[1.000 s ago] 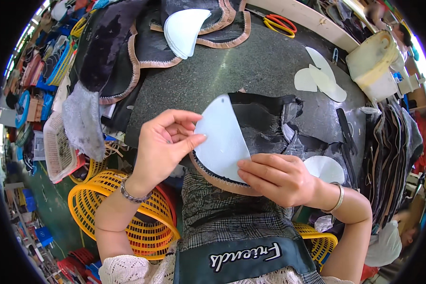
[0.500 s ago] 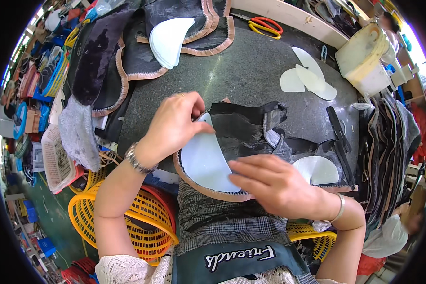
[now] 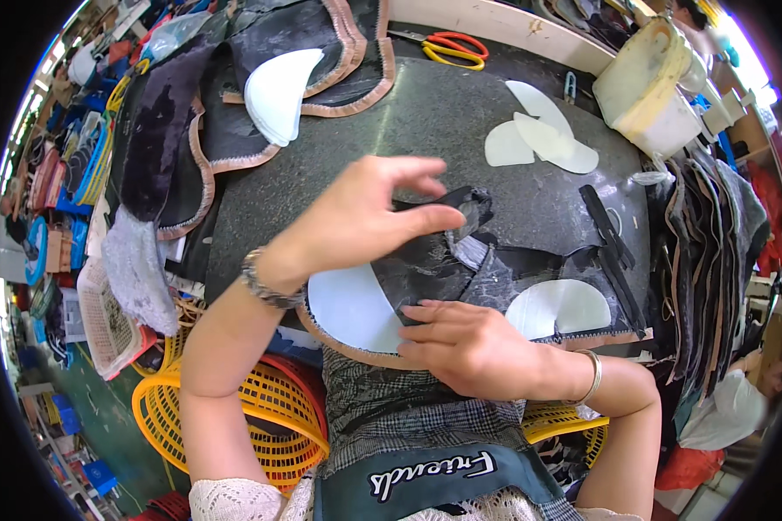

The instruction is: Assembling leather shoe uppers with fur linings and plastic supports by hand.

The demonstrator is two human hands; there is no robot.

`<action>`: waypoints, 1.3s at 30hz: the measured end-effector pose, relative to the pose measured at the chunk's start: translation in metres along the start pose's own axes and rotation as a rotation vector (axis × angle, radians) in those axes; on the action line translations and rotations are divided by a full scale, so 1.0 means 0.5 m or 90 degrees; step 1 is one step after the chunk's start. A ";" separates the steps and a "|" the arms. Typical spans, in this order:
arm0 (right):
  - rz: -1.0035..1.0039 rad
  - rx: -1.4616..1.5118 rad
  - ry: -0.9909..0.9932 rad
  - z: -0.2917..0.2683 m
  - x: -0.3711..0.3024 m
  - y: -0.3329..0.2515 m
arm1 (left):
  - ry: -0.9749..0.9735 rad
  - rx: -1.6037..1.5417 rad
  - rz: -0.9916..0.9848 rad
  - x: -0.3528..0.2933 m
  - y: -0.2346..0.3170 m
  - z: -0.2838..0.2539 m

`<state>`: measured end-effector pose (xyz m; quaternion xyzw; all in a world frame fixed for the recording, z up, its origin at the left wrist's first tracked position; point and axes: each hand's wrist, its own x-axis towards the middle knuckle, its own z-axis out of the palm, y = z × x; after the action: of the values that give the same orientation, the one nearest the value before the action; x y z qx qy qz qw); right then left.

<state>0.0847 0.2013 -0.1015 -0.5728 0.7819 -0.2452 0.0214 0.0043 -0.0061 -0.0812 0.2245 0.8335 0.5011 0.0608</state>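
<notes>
Before me on the worktable lies a black shoe-upper-like piece with a tan, zigzag-stitched edge. Against its left curve rests a half-moon white stiffener sheet. My left hand hovers over the black piece, thumb and fingers apart, holding nothing. Fingers outstretched, my right hand lies at the lower right tip of the sheet, on the piece's near edge. A second half-round white sheet sits at the piece's right end. Crumpled dark lining bunches in the middle, partly behind my left hand.
Loose white sheets lie farther back, near red-and-yellow scissors and a stained white tub. Stacked white sheets rest on black pieces at left. Yellow baskets flank my lap; dark pieces hang at right.
My left hand has let go of the white sheet's upper end and moved right over the black piece, fingers opening. My right hand stays near the sheet's lower tip. The view has shifted slightly.
</notes>
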 end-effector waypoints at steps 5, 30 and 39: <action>0.552 0.713 0.396 -0.062 -0.019 0.031 | -0.009 -0.094 -0.133 -0.019 0.056 0.021; 0.180 -0.194 0.160 -0.016 0.012 -0.012 | 0.359 0.085 0.100 -0.015 0.012 0.067; 0.154 -0.088 0.020 -0.039 0.019 0.012 | 0.362 0.898 -0.332 -0.173 -0.096 -0.246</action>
<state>0.0702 0.2010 -0.0845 -0.4708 0.8604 -0.1952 -0.0010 0.0264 -0.1622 -0.0733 -0.1282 0.9629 -0.1359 -0.1946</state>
